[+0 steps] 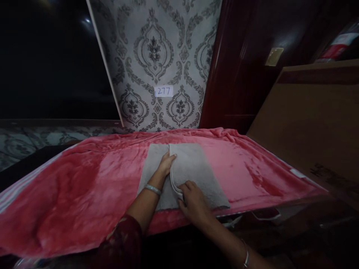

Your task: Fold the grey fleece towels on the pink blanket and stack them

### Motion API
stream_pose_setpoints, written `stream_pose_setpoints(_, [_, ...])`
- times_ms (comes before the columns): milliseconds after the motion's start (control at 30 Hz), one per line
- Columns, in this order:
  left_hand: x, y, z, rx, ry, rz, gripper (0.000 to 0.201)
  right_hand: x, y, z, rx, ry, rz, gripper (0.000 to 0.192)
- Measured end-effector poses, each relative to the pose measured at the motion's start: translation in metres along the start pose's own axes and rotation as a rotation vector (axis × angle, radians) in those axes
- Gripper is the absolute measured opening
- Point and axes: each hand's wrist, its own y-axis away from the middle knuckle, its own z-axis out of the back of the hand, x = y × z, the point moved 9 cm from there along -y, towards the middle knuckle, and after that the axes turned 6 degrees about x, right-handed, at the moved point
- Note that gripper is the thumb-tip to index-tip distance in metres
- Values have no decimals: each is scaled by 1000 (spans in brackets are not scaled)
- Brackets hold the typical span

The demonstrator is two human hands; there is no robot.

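A grey rectangular terry-cloth towel lies flat on a plush pink-red blanket, near the blanket's front edge and roughly midway along its width. It is partly folded: the right-hand portion is doubled over on top, its rounded, hemmed edge running from the far end down toward the near end, while a single layer shows as a narrower strip along the left side. The fabric looks soft and short-piled (a pale stitched border trims the folded edge). The towel sits slightly skewed, its far end leaning left and its near right corner reaching almost to the blanket's front edge. Its surface is smooth, without visible creases.
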Motion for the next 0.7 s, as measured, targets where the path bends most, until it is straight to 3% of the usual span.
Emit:
stream_pose_setpoints(100, [-10,-11,1,-50,-103,10,50,3,-2,9,-48,8,19,34])
stream_pose_setpoints(267, [-53,-33,16,-104,-243,-21,56,32,-12,36,-210,-45,140,32])
stream_pose_setpoints(367, [-62,-31,41,-165,-314,5,57,50,-19,15,-116,-65,171,36])
stream_pose_setpoints(467, [-53,-20,70,-240,-372,38,57,56,-20,-21,21,-66,142,41])
stream_pose_setpoints(533, [-46,-15,82,-278,-397,29,63,55,-17,-36,46,-47,136,40])
stream_pose_setpoints(700, [-37,-21,86,-281,-450,-32,69,54,-12,-42,36,44,177,30])
